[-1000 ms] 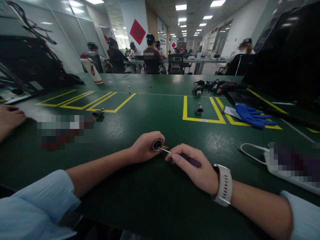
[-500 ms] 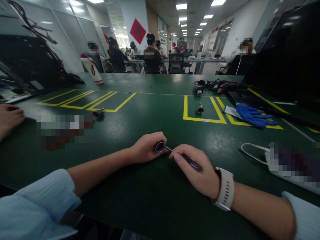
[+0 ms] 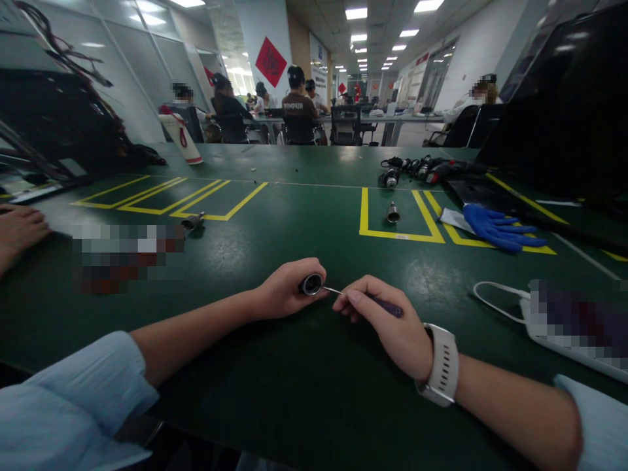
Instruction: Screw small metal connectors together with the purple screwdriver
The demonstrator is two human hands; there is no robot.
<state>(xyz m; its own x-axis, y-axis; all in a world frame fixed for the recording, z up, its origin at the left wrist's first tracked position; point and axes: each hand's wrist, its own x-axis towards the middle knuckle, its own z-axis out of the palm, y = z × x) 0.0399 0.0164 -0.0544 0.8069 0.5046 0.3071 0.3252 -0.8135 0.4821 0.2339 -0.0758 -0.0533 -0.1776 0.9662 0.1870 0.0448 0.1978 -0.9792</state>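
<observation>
My left hand (image 3: 287, 288) rests on the green table (image 3: 304, 405), its fingers wrapped round a small dark cylindrical part (image 3: 311, 284) whose round open end faces right. My right hand (image 3: 387, 324), with a white watch on the wrist, pinches a thin screwdriver with a dark purple handle (image 3: 385, 306). The screwdriver's metal shaft points left and its tip touches the open end of the cylindrical part. Both forearms lie on the table.
A small metal part (image 3: 392, 212) stands in a yellow-outlined box, another part (image 3: 193, 222) lies at the left. Blue glove (image 3: 493, 226), tools and cables (image 3: 422, 169) sit at the right. White cable (image 3: 495, 297) near right. Another person's hand (image 3: 17, 229) rests at the far left. People sit at far tables.
My right hand has shifted slightly, raising the screwdriver handle and keeping the tip at the part's open end. The left hand has barely moved.
</observation>
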